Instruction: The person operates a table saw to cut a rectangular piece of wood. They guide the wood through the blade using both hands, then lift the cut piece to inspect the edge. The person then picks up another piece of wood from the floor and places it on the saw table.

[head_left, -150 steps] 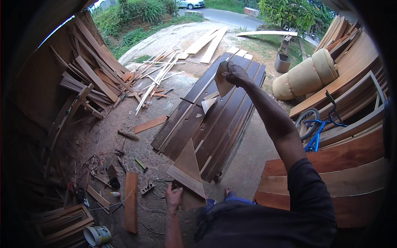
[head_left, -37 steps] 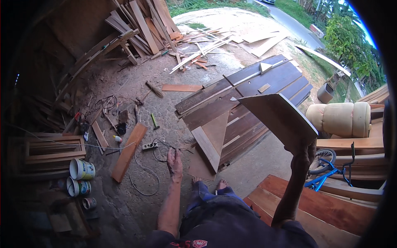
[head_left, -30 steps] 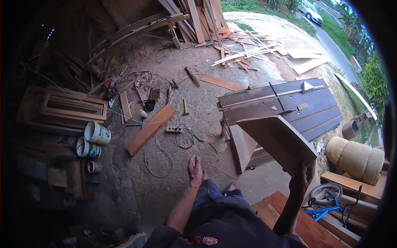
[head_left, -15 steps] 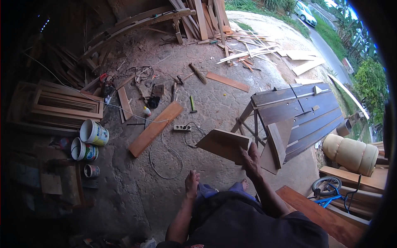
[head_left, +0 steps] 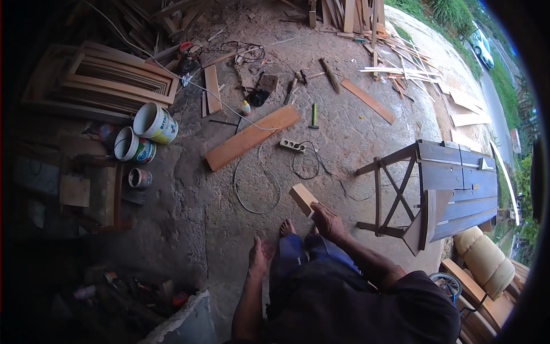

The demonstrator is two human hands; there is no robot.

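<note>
In front of my body, my right hand (head_left: 329,222) grips a short piece of wooden board (head_left: 302,196), which appears foreshortened, its pale face turned up. My left hand (head_left: 261,254) holds nothing and hangs beside my left leg, with its fingers extended. Beyond the board, a white power strip (head_left: 292,145) with a dark cable lies on the concrete floor. Farther left, a long reddish-brown plank (head_left: 252,138) rests flat, and a hammer with a green handle (head_left: 314,116) lies to its right.
On the right stands a dark slatted table (head_left: 458,178) with crossed legs, scrap boards leaning at its near end. Stacked wooden frames (head_left: 123,80) and white buckets (head_left: 156,123) stand left. A pale cable (head_left: 235,186) loops across the floor. A rough-edged grey slab (head_left: 186,321) is close at lower left.
My view has turned left, so the dark table sits farther right. The board in my right hand has moved left and tilted, now showing a smaller face. My left hand remains empty.
</note>
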